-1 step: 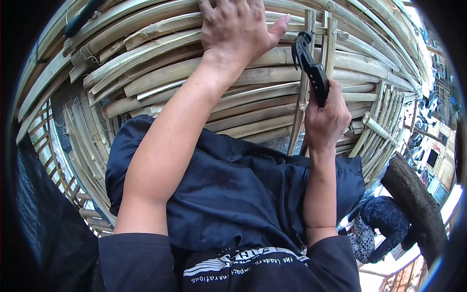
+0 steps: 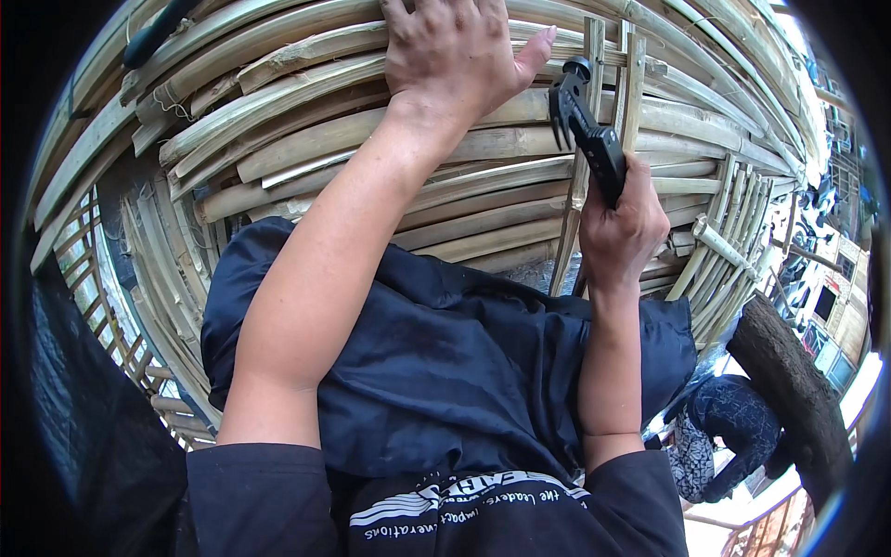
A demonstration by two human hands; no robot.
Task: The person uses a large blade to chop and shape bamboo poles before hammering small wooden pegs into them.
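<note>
My left hand [image 2: 450,46] lies on the split bamboo slats [image 2: 316,93] at the top of the view, thumb stretched out to the right. Its fingertips run past the upper edge; the fingers that show are apart, with nothing seen in them. A black claw hammer [image 2: 601,153] is gripped in my right hand [image 2: 626,227], its head up and tilted to the left, claw pointing down. Behind the hammer head stand two narrow upright bamboo strips [image 2: 635,93], crossing the long slats. I cannot tell whether the head touches them.
Dark cloth [image 2: 436,362] covers my lap below the slats. A thick brown log [image 2: 789,390] slants at the right, beside a person in dark patterned clothes [image 2: 733,432]. Short bamboo pieces [image 2: 729,241] are bundled at the right. A dark handle-like object [image 2: 153,37] juts in at upper left.
The hammer has turned slightly in my right hand, its head shifting a little to the left. My left hand stays nearly in place.
</note>
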